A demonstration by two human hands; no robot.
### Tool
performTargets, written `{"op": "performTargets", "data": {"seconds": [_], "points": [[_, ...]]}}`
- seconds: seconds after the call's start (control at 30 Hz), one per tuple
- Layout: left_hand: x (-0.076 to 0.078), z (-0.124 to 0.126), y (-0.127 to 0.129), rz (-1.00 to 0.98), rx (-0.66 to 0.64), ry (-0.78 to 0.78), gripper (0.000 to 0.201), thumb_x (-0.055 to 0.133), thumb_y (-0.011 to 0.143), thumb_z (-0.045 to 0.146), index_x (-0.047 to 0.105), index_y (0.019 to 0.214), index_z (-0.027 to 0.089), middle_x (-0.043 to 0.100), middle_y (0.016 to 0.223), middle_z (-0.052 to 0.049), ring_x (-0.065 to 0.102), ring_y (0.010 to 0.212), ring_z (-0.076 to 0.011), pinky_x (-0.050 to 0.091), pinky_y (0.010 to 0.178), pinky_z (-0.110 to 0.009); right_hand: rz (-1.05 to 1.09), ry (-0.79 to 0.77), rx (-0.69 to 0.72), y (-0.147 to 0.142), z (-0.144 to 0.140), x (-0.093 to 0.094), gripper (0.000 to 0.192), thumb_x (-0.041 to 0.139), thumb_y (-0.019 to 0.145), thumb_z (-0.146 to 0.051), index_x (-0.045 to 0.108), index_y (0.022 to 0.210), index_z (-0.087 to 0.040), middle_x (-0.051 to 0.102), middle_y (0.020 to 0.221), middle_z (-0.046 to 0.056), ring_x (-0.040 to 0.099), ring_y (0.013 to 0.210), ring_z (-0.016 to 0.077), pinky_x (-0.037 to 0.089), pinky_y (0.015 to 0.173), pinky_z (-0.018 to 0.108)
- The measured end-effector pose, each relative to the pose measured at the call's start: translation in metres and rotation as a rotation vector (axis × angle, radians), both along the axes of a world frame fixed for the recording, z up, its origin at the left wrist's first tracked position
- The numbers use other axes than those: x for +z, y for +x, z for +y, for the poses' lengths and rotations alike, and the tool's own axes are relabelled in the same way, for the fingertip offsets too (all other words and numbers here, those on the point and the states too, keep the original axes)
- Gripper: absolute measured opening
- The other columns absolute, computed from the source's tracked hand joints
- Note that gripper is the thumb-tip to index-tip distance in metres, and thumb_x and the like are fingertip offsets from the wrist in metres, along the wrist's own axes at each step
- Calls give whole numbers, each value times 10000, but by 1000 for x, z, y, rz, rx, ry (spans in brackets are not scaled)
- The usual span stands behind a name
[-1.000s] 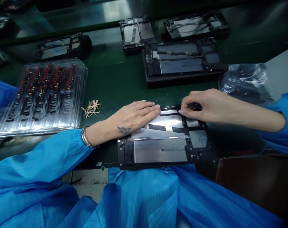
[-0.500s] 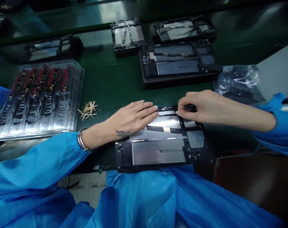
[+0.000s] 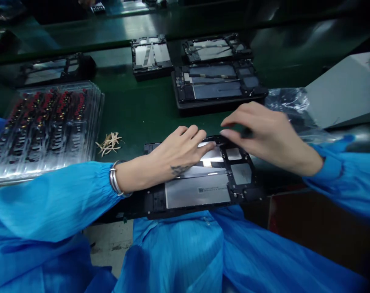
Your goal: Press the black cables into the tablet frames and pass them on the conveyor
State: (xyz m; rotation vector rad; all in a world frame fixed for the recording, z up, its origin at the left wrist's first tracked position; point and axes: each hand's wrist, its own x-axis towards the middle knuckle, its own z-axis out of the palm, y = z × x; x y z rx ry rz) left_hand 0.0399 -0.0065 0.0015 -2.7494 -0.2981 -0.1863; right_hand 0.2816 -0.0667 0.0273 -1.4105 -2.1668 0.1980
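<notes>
I am pressing my left hand (image 3: 180,151) flat, fingers together, on the black-framed open tablet chassis with silver panels (image 3: 200,181) lying at the near edge of the green belt (image 3: 136,108). My right hand (image 3: 261,132) is hovering over its far edge, fingers loosely curled; I cannot tell if they are pinching anything.

Left hand (image 3: 175,152) flat, fingers spread, on the far edge of an open tablet frame (image 3: 200,187) at the near rim of the green belt (image 3: 142,106). Right hand (image 3: 264,134) blurred, fingertips touching the same far edge just beside. Clear tray stack (image 3: 44,126) at left, rubber bands (image 3: 109,142) between, more frames (image 3: 217,81) beyond.
</notes>
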Motion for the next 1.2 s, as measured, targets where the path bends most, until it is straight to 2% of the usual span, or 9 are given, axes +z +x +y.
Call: {"op": "performTargets", "data": {"seconds": [0.07, 0.17, 0.3, 0.4, 0.53, 0.67, 0.87, 1.0, 1.2], "points": [[2, -1, 7, 7, 3, -10, 394, 450, 1072, 124, 653, 1409, 132, 675, 1055, -162, 660, 1006, -304, 489, 771, -375, 329, 113, 3, -17, -33, 0, 269, 549, 1070, -362, 796, 1028, -262, 755, 995, 58, 685, 924, 228, 511, 824, 380], [4, 12, 12, 22, 28, -144, 396, 436, 1081, 140, 680, 1392, 158, 696, 1055, -160, 670, 978, -290, 459, 752, -356, 762, -152, 60, -51, -79, -21, 589, 333, 1065, -699, 831, 1137, -392, 750, 993, 30, 680, 955, 246, 541, 867, 418], [9, 41, 10, -55, 167, -612, 307, 506, 1081, 218, 770, 1215, 136, 754, 1051, -115, 691, 894, -207, 443, 732, -282, 946, -232, 102, -84, -99, -59, 786, 249, 1033, -778, 872, 1006, -298, 610, 643, 42, 591, 615, 205, 480, 584, 375], [16, 53, 8, -77, 223, -907, 277, 574, 1041, 247, 807, 974, 113, 777, 908, -62, 668, 776, -141, 425, 697, -234, 837, -24, 207, -91, -92, -72, 721, 341, 1029, -756, 800, 1282, -261, 734, 806, 75, 703, 720, 252, 555, 607, 394], [31, 56, 5, -141, 240, -1024, 270, 607, 1010, 283, 812, 957, 116, 775, 877, -45, 663, 792, -135, 416, 693, -222, 673, 223, 214, -95, -84, -77, 548, 575, 1054, -460, 559, 1578, -302, 747, 1298, 109, 721, 1177, 337, 627, 959, 506], [43, 57, 2, -249, 210, -1284, 188, 698, 923, 279, 787, 967, 119, 754, 842, -41, 632, 712, -127, 430, 656, -229, 589, 214, 215, -91, -81, -76, 639, 504, 1049, -134, 441, 1637, -377, 781, 1210, 45, 760, 1114, 241, 667, 950, 440], [56, 62, -5, -396, 191, -1451, 147, 762, 839, 263, 777, 916, 139, 733, 849, -38, 597, 706, -119, 402, 615, -234, -100, 311, 504, -34, -69, -50, 621, 666, 1014, -247, 493, 1594, -383, 625, 1508, 62, 642, 1370, 307, 573, 1137, 559], [58, 64, -7, -498, 216, -1461, 260, 750, 848, 191, 756, 1103, 142, 775, 1050, -51, 653, 765, -106, 451, 643, -211, 54, 373, 360, -4, -65, -34, 477, 585, 1029, -176, 665, 1443, -399, 687, 1428, 19, 700, 1291, 279, 557, 1155, 534], [53, 29, -17, -756, 77, -1792, 254, 586, 1053, 405, 601, 1057, 152, 805, 1041, -117, 791, 911, -165, 618, 846, -274, 597, 572, -362, -15, -60, -16, 150, 871, 794, -269, 852, 935, -316, 790, 808, 34, 766, 759, 316, 639, 864, 497]]}}
